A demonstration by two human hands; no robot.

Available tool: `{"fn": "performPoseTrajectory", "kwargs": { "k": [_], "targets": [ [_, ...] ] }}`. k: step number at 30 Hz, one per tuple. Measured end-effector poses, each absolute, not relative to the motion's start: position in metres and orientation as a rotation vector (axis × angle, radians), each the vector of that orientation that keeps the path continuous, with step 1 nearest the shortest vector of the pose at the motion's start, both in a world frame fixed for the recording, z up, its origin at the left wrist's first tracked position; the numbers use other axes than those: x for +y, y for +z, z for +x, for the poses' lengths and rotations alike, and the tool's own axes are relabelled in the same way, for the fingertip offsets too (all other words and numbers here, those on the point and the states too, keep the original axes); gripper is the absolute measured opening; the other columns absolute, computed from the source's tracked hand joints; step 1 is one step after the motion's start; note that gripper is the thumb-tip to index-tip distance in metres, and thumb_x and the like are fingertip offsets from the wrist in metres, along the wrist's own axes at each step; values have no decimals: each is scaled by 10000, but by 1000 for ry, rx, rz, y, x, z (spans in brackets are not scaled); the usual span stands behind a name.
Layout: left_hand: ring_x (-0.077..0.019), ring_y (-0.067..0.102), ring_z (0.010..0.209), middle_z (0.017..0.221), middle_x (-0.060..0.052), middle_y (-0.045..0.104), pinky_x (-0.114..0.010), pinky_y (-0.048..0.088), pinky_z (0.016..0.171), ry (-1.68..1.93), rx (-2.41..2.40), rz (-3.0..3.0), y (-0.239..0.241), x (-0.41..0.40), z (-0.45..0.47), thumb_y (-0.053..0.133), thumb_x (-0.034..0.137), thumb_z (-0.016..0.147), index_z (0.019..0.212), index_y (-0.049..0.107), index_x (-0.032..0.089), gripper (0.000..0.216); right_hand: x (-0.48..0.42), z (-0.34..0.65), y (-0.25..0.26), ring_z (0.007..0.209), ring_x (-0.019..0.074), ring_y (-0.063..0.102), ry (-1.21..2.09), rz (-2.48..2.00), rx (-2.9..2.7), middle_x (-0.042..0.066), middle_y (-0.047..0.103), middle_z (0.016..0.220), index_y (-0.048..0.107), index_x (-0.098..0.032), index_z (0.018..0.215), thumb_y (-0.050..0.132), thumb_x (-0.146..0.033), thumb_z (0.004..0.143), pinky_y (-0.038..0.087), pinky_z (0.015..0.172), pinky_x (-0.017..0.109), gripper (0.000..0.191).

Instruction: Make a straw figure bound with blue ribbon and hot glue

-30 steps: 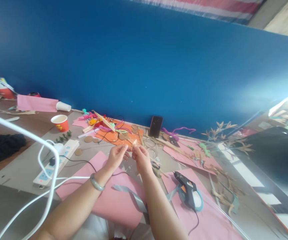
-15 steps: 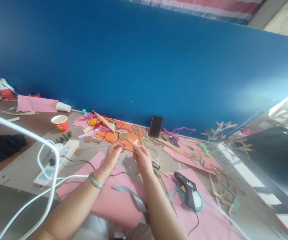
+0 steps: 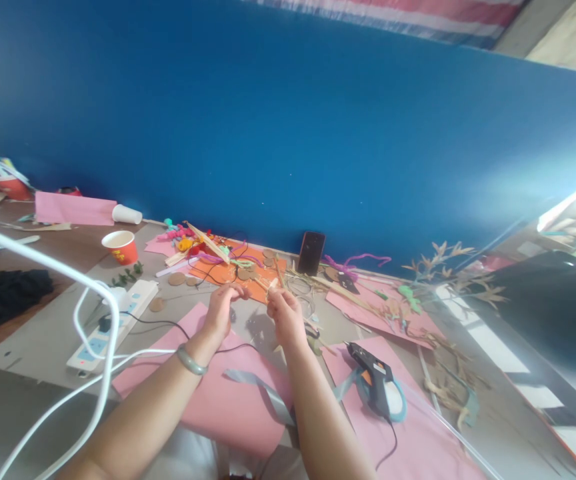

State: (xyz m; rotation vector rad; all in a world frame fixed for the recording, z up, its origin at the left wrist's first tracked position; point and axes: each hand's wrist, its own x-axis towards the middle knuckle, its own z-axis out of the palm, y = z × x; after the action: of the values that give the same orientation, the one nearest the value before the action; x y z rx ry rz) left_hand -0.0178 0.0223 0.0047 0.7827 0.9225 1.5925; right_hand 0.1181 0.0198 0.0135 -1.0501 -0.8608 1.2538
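My right hand (image 3: 285, 315) is closed in a pinch over the work surface. A small whitish piece (image 3: 272, 285) shows at its fingertips, too blurred to name. Just to the left, my left hand (image 3: 223, 310) is held with its fingers loosely bent toward the right hand, and I see nothing in it. The two hands are apart. Beyond them lies an orange sheet (image 3: 208, 270) with round wooden slices (image 3: 246, 274) and cords on it. Below my forearms is a large pink sheet (image 3: 238, 417), with a grey ribbon (image 3: 263, 387) across it.
A black glue gun (image 3: 375, 377) rests on a roll of tape at right. Left of me stand a power strip (image 3: 113, 330), white cables (image 3: 111, 320) and a paper cup (image 3: 121, 247). A phone (image 3: 311, 253) leans against the blue wall (image 3: 288, 120). Dried twigs (image 3: 451, 387) lie far right.
My left hand has drawn slightly left and its fingers have loosened, widening the gap. My right hand stays almost in place, still pinching.
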Motion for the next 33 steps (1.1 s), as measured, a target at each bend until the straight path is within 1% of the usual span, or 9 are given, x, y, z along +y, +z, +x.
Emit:
{"fn": "performPoseTrajectory", "kwargs": {
  "k": [3,8,11,14,16,18,20,25,33],
  "targets": [
    [-182,613,678,661,-44,691,-323,449,762,1596,877,809,2,23,-18,487,207,641,591,596,171,125,21,118,12,417,50,326,1245,-1050,-860,-66,439,504,553,-175,620,720,-417,671,225,428,211,298],
    [-220,648,777,680,-88,703,-351,460,814,1489,904,867,1,23,-17,447,357,783,515,593,178,353,21,119,14,418,55,333,1231,-1061,-863,-60,456,521,564,-179,628,727,-438,650,231,417,214,306],
    [-204,647,788,736,-76,715,-332,462,825,1514,961,938,0,23,-16,571,393,770,610,662,160,297,20,119,16,417,55,335,1233,-1054,-867,-63,455,511,570,-179,637,723,-437,657,234,420,214,301],
    [-175,634,756,757,-48,712,-294,466,773,1536,1051,915,-4,25,-16,717,369,674,754,705,159,226,20,119,16,415,58,336,1245,-1055,-858,-68,445,494,571,-179,642,730,-432,651,231,422,215,299],
    [-158,619,708,707,-41,697,-276,461,733,1542,1083,856,-6,28,-16,736,388,654,698,693,157,240,20,119,15,416,60,344,1250,-1060,-857,-68,442,480,571,-178,636,737,-424,648,232,426,216,297],
    [-149,605,662,657,-53,682,-273,457,706,1512,1074,811,-5,29,-17,682,452,703,575,651,151,329,20,119,14,416,63,352,1254,-1062,-864,-72,431,461,571,-179,628,740,-419,649,232,430,217,294],
    [-148,601,634,654,-70,685,-279,458,686,1402,1026,809,-2,28,-17,648,487,728,555,651,145,383,20,119,15,411,65,344,1257,-1064,-874,-78,410,439,570,-182,622,742,-422,649,220,429,220,296],
    [-161,621,658,721,-78,711,-283,462,676,1125,869,894,6,20,-16,737,410,659,772,731,134,298,18,119,18,396,65,308,1262,-1073,-902,-81,399,415,568,-185,613,739,-441,643,192,419,229,309],
    [-122,569,578,633,-36,678,-245,421,598,1148,933,966,2,20,-15,741,287,631,739,726,145,179,18,115,15,413,61,315,1275,-1050,-914,-81,424,432,602,-178,632,749,-403,647,204,442,228,269]
  ]
}}
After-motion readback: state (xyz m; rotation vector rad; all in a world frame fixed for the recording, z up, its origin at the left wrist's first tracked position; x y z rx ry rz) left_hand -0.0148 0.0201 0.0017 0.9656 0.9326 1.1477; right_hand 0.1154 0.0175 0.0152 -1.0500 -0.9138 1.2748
